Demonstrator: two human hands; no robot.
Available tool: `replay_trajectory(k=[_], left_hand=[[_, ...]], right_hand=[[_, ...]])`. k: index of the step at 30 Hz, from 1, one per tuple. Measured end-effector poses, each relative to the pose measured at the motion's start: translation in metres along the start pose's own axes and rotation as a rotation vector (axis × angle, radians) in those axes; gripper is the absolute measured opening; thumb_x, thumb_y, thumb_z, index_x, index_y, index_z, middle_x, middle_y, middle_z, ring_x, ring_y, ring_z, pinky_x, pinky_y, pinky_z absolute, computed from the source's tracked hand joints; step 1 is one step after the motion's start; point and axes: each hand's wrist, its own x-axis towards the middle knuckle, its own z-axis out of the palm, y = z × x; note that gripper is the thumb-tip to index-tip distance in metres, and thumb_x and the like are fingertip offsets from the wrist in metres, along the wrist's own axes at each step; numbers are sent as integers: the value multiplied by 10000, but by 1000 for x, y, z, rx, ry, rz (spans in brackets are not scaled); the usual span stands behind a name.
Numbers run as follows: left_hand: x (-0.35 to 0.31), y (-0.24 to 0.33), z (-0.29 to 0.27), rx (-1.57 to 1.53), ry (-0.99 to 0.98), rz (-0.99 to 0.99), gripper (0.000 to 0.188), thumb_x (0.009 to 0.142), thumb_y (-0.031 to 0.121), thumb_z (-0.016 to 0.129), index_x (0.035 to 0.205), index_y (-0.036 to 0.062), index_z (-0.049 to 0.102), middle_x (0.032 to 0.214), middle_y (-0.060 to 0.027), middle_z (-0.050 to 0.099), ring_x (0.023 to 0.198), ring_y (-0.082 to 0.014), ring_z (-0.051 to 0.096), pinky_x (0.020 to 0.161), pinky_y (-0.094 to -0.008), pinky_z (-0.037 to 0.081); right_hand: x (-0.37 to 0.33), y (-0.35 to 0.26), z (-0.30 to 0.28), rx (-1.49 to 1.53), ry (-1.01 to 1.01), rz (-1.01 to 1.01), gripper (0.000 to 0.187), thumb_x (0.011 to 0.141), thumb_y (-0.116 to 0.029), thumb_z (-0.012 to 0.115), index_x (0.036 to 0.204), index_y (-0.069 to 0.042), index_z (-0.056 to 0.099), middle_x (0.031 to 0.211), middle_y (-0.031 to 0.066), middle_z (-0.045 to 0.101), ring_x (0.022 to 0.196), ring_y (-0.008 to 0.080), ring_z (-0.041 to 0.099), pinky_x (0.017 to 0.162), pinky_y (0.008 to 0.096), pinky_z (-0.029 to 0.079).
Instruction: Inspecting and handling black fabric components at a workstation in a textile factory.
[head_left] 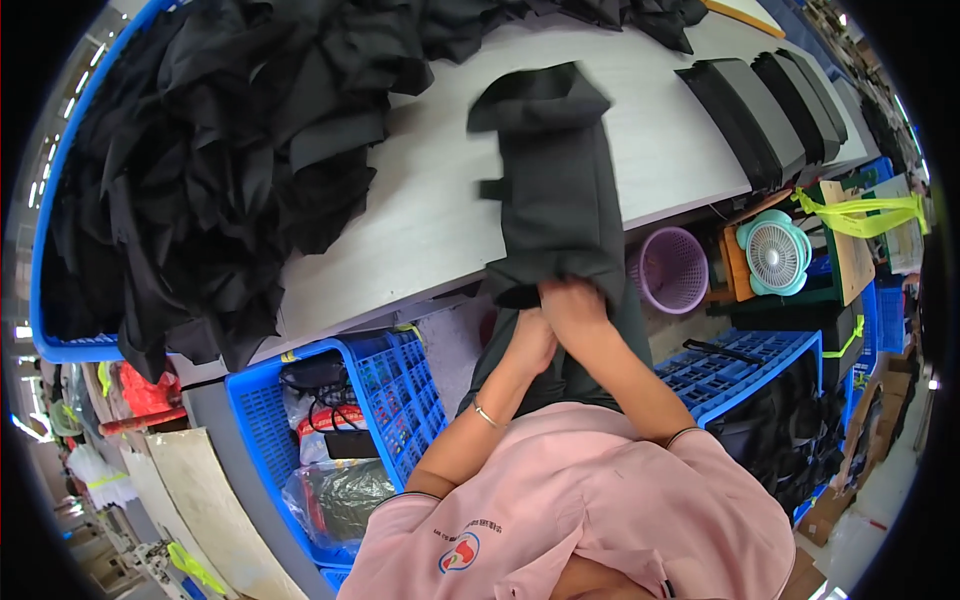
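Observation:
A long black cloth piece (560,190) lies over the white table and hangs past its front edge towards me. Its far end is folded over and a short tab sticks out on its left side. My right hand (578,308) is closed on the near edge of this cloth, its fingers somewhat blurred. Close against it, my left hand (533,338) is closed at the same edge, with its fingertips tucked out of sight under the fabric.
A heap of black cloth (220,160) fills the left of the white table (440,190). Neat black stacks (745,110) lie at the right. Below stand blue crates (400,400), a purple basket (671,270) and a small teal fan (775,253).

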Motion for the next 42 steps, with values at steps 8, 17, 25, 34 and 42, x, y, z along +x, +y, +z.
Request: replay_trajectory(k=[8,17,25,34,42], left_hand=[[-18,3,5,187,263,599,506,916,-31,642,1399,3,494,1343,-83,554,1183,-149,547,1046,-294,422],[-60,19,-24,508,108,544,123,954,37,604,1065,24,655,1070,-53,603,803,-90,582,681,-229,491],[-44,55,-21,-56,141,77,391,970,194,668,1307,7,604,1296,-113,636,1156,-201,632,991,-355,518],[-68,26,-11,267,11,77,384,916,125,743,1263,-2,639,1246,-96,671,1128,-209,649,1007,-364,522],[-43,14,-30,216,-8,77,515,974,292,651,1387,4,537,1413,-124,567,1322,-289,514,1167,-474,370]], right_hand=[[-8,3,-5,28,61,-119,274,1010,-286,541,1161,-75,628,1100,184,616,1020,399,614,864,483,521],[-12,30,2,-182,271,-265,240,935,-324,607,1046,-127,688,1018,102,658,1033,313,618,889,572,435],[-94,14,-2,82,-24,-524,147,884,-204,684,867,-64,725,802,102,696,692,279,692,632,398,553],[-101,79,-59,811,641,-80,182,939,-131,674,999,39,703,848,74,700,835,132,643,792,279,510],[-116,75,-39,1939,-113,70,177,937,-198,716,939,-22,735,795,-51,632,715,54,551,638,234,443]])
